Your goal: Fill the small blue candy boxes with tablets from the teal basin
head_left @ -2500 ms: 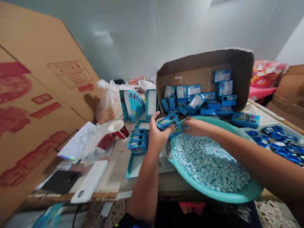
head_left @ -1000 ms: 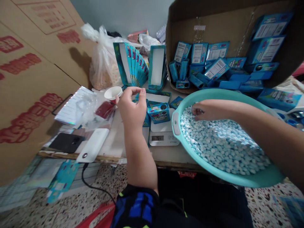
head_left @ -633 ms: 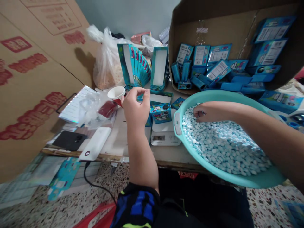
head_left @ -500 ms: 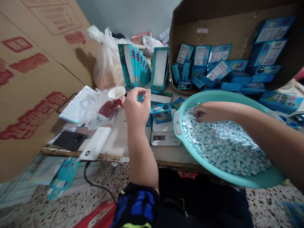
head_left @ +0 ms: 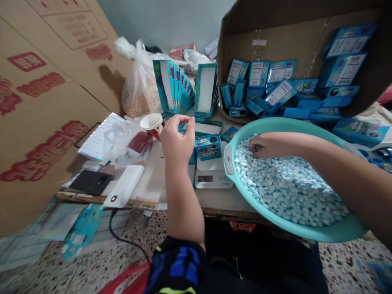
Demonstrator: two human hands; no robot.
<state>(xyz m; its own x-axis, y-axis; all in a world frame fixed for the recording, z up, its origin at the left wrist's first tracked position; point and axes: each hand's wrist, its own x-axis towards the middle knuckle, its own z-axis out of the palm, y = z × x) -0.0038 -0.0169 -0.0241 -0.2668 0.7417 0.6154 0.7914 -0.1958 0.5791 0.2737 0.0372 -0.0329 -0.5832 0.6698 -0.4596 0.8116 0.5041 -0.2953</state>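
Note:
My left hand (head_left: 177, 136) is raised over the table, thumb and index finger pinched together; whatever they hold is hidden. Just beside its knuckles is a red and white paper cup (head_left: 151, 121), tilted towards me. To its right, a small blue candy box (head_left: 208, 148) stands on a white kitchen scale (head_left: 213, 179) with a lit display. My right hand (head_left: 260, 145) reaches into a turquoise basin (head_left: 306, 232), its fingers curled on the pale blue and white candies (head_left: 284, 192). The candies it holds are mostly hidden.
Behind the basin, a large carton (head_left: 284, 43) lies open with many blue boxes. Fanned display trays (head_left: 177, 87) and a tied plastic bag (head_left: 139, 85) stand at the back. A phone (head_left: 90, 181) and white power bank (head_left: 124, 187) lie left; a big cardboard box (head_left: 45, 134) rises beyond.
The view has shifted very slightly. Both hands keep nearly the same place and pose, and the box stays on the scale.

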